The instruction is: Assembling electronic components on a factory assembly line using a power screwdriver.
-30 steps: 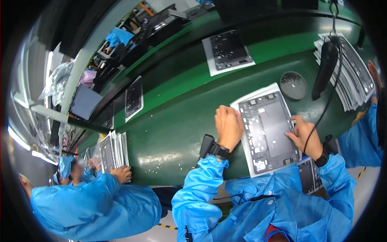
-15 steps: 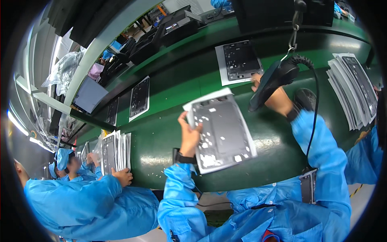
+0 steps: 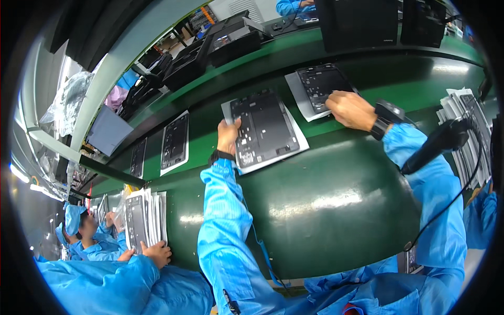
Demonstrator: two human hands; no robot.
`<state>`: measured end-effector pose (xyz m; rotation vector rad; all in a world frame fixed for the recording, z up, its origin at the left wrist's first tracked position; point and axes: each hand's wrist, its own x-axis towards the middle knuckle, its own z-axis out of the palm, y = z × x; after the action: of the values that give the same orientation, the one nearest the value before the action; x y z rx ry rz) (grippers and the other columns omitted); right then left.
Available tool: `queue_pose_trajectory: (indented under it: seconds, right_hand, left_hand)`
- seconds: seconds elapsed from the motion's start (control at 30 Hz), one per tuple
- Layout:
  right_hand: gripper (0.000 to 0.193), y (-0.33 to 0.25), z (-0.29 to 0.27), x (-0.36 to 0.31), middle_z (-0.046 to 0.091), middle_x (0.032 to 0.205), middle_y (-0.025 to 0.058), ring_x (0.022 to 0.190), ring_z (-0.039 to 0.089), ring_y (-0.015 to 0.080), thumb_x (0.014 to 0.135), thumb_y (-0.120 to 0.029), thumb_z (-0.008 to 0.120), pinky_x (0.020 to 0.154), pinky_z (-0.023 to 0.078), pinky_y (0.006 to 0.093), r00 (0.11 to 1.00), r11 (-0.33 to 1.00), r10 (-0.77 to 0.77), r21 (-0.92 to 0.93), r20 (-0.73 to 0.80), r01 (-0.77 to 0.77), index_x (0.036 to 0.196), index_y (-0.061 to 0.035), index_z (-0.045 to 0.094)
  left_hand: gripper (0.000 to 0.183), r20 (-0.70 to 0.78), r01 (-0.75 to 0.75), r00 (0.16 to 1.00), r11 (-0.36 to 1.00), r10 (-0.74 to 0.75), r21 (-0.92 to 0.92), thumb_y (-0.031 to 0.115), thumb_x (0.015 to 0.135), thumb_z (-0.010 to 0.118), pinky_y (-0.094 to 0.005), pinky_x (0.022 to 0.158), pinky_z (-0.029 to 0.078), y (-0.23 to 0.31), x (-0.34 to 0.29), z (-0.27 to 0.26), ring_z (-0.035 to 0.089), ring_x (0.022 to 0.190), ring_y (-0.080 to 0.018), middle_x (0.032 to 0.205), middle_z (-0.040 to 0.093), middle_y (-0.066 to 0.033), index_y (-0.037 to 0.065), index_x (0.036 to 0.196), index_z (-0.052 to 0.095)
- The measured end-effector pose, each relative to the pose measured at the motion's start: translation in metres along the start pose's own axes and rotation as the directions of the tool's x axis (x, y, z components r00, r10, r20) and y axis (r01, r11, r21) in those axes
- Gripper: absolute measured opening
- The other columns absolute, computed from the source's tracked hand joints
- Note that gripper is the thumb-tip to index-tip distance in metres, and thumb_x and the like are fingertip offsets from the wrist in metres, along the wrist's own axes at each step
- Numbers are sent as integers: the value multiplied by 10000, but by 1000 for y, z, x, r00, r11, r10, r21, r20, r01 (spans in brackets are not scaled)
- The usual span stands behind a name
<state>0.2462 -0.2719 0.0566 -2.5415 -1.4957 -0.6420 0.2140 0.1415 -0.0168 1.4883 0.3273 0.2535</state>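
Note:
My left hand [image 3: 228, 137] grips the left edge of a dark flat tablet panel [image 3: 268, 126], thumb on top, its other fingers largely hidden. A white sheet [image 3: 298, 137] shows under that panel, which sits near the green bench's middle. Farther right, a second dark tablet panel [image 3: 321, 84] lies on its own white sheet [image 3: 299, 94]. My right hand [image 3: 353, 110] is closed at this panel's near right edge, fingertips pinched against it. Dark bands circle both wrists. A black handheld scanner [image 3: 438, 144] hangs over my right forearm on a coiled cord.
Two more panels [image 3: 175, 139] [image 3: 138, 157] lie along the bench to the left. A co-worker's hand [image 3: 156, 254] holds a stack of panels and sheets [image 3: 147, 218] at lower left. Another stack [image 3: 462, 157] stands at far right. Black boxes [image 3: 359, 26] line the back shelf.
My left hand has carried its panel forward, away from me, toward the row on the bench. My right hand now pinches the far panel's edge. The hanging scanner has swung right and nearer.

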Motion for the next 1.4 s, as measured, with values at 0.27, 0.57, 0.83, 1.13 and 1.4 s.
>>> queue_pose_trajectory:
  seconds: [0.27,0.57,0.83,1.13,1.4]
  right_hand:
    - [152,-68,-83,-93,534,799,118,774,553,304,740,-42,654,723,491,409,998,972,-63,225,-21,66,791,-25,512]
    - [127,-182,-124,-229,559,794,52,788,594,194,722,-124,641,699,515,296,978,961,-150,256,144,109,809,-46,591]
    - [172,-184,-137,-301,657,984,81,946,627,240,910,-193,646,840,512,396,863,607,502,690,52,-394,969,-32,645]
    - [1311,-45,-161,-203,344,1583,248,1454,387,390,642,-461,933,1209,292,507,682,708,636,623,-360,-331,1621,-50,164]
    - [506,76,-108,-94,614,1002,19,923,588,114,909,-110,782,842,492,284,500,510,772,851,-392,-120,1339,-42,524]
  left_hand:
    - [505,-306,-62,848,653,434,754,265,826,807,-471,959,493,-25,81,1,628,1065,-412,1125,694,-201,-20,1220,671]
    - [380,615,-782,603,529,509,329,206,862,767,-417,939,505,10,-195,215,630,1083,-327,1141,676,-153,36,1191,683]
    - [217,569,-643,730,664,379,382,109,790,798,-402,855,475,-19,-268,231,575,949,-294,957,637,-100,36,985,739]
    - [203,601,-670,701,645,385,367,62,776,795,-368,783,490,-15,-271,244,582,876,-270,910,645,-105,10,964,737]
    - [203,599,-663,701,664,387,346,59,770,792,-371,779,488,-19,-271,254,578,883,-279,921,639,-113,7,956,730]
